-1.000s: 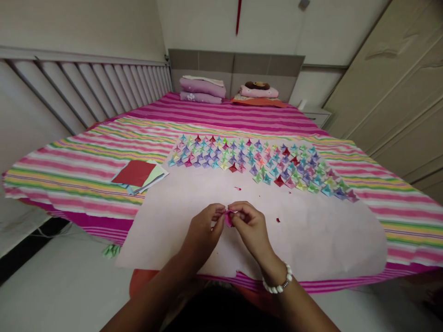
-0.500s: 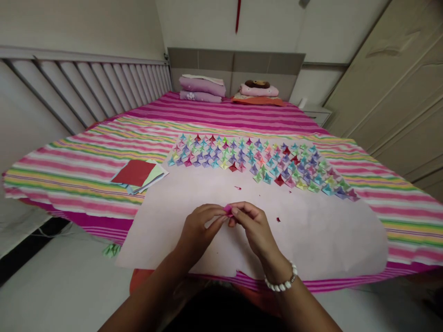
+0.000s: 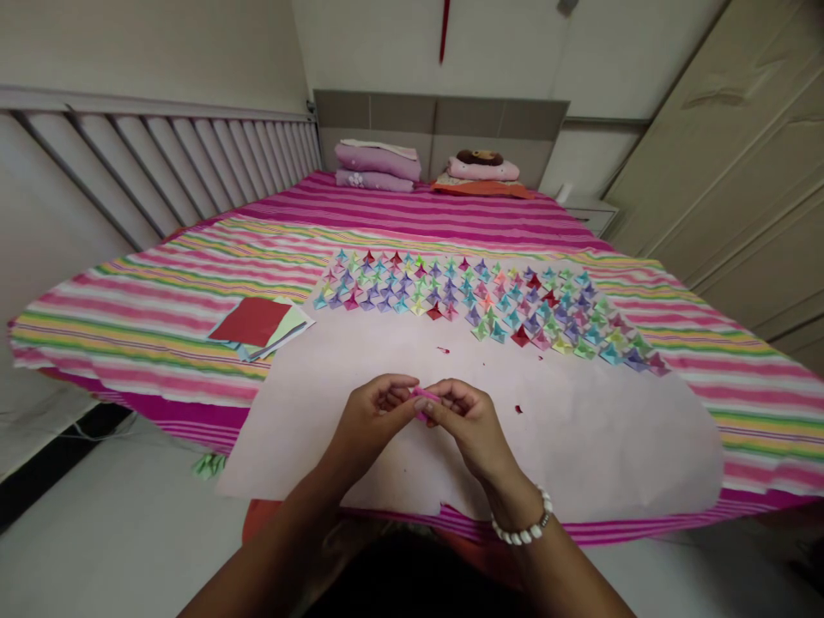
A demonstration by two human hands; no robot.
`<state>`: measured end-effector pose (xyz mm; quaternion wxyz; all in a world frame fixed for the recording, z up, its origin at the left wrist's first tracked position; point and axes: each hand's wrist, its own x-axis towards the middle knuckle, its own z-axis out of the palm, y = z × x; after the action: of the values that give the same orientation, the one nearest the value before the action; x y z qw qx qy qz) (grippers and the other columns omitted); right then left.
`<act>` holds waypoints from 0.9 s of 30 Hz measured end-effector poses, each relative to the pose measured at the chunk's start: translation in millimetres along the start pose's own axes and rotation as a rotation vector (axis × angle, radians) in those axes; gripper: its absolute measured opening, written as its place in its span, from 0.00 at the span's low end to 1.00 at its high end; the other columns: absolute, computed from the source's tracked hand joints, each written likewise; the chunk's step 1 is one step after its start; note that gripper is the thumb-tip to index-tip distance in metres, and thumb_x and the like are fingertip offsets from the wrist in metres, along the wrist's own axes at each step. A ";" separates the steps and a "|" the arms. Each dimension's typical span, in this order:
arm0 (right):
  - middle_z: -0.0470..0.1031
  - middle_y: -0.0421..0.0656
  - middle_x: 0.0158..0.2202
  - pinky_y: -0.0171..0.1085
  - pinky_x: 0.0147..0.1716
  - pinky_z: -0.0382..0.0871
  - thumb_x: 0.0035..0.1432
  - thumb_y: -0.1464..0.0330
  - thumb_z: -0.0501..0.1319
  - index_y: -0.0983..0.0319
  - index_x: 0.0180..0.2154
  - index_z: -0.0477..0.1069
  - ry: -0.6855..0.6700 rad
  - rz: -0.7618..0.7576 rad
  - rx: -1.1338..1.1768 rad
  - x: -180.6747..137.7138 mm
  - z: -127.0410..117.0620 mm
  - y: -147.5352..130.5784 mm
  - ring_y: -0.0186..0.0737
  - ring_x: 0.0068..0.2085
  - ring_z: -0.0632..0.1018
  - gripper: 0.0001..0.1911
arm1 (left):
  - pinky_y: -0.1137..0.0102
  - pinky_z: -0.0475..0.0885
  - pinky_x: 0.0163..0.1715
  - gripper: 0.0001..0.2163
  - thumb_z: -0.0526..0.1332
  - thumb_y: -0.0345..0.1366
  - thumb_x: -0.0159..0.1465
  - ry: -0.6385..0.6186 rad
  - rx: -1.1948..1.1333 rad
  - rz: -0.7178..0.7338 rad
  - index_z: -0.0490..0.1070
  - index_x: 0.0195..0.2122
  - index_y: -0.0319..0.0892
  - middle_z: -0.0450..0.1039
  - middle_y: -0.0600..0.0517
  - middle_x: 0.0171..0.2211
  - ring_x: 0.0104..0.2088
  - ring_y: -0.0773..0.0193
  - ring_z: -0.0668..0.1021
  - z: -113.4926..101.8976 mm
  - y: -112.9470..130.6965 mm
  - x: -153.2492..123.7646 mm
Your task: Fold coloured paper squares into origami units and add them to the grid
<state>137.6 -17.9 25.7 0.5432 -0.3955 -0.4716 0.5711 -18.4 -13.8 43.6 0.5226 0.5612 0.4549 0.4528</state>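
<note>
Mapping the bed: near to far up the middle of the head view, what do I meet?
Small pink folded paper held by left hand and right hand, red paper scrap, rows of colourful folded paper pieces, purple pillows.

The pink paper [image 3: 425, 396] is mostly hidden between the fingertips of the left hand [image 3: 372, 419] and right hand [image 3: 469, 422], so its shape cannot be told. Both forearms run off the bottom edge. The red sheet [image 3: 250, 321] covers most of the sheets [image 3: 293, 323] beneath it. The scraps [image 3: 443, 350] are too small to identify, and the red strip [image 3: 444, 30] is cut by the top edge
</note>
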 end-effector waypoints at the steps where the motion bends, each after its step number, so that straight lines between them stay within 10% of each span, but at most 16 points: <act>1: 0.74 0.37 0.21 0.32 0.25 0.66 0.45 0.64 0.73 0.62 0.29 0.77 0.003 0.000 -0.003 -0.3 0.9 -0.4 0.31 0.23 0.72 0.10 | 0.67 0.72 0.33 0.11 0.67 0.40 0.55 -0.005 0.006 -0.006 0.75 0.36 0.39 0.77 0.51 0.27 0.30 0.62 0.78 0.0 0.5 0.9; 21: 0.74 0.38 0.22 0.33 0.25 0.65 0.48 0.59 0.70 0.62 0.26 0.72 -0.165 0.093 -0.010 -4.3 6.4 7.3 0.32 0.23 0.71 0.14 | 0.71 0.66 0.25 0.11 0.63 0.42 0.58 0.036 -0.128 -0.024 0.67 0.25 0.41 0.68 0.57 0.19 0.21 0.69 0.70 2.8 -7.4 6.0; 27: 0.72 0.36 0.20 0.32 0.24 0.66 0.43 0.64 0.73 0.62 0.27 0.74 -0.008 0.043 0.044 -2.0 3.0 6.0 0.31 0.22 0.71 0.12 | 0.70 0.68 0.30 0.10 0.63 0.40 0.59 -0.041 -0.005 -0.002 0.71 0.26 0.40 0.71 0.53 0.22 0.27 0.65 0.73 1.1 -2.3 4.6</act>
<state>133.5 -20.0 20.5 0.5373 -0.3914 -0.4524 0.5944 -16.6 -9.4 41.4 0.5334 0.5686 0.4437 0.4419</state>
